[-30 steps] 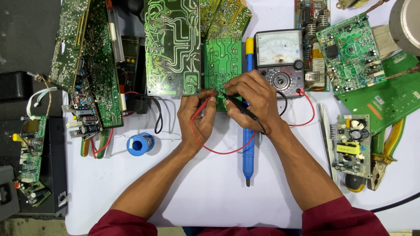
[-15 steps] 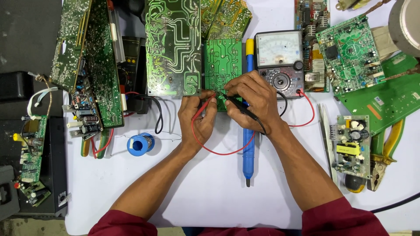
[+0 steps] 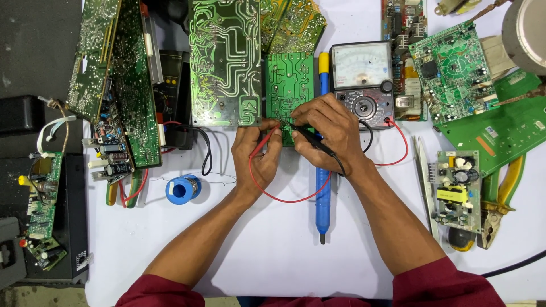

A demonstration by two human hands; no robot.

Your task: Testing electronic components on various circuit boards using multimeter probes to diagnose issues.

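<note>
Near the upper middle of the frame, the left hand (image 3: 257,154) pinched the red probe (image 3: 263,144), its long axis running from lower left up to the right. The right hand (image 3: 328,132) gripped the black probe (image 3: 307,136), tip pointing to the upper left. Both tips met the small green circuit board (image 3: 290,85) (lying lengthwise up the frame) beside the analog multimeter (image 3: 362,82).

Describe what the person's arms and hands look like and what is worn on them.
Both hands, left hand and right hand, are bare: no gloves, rings, watch or wristband show. The forearms are uncovered. Dark red sleeves are pushed up to about the elbows.
</note>
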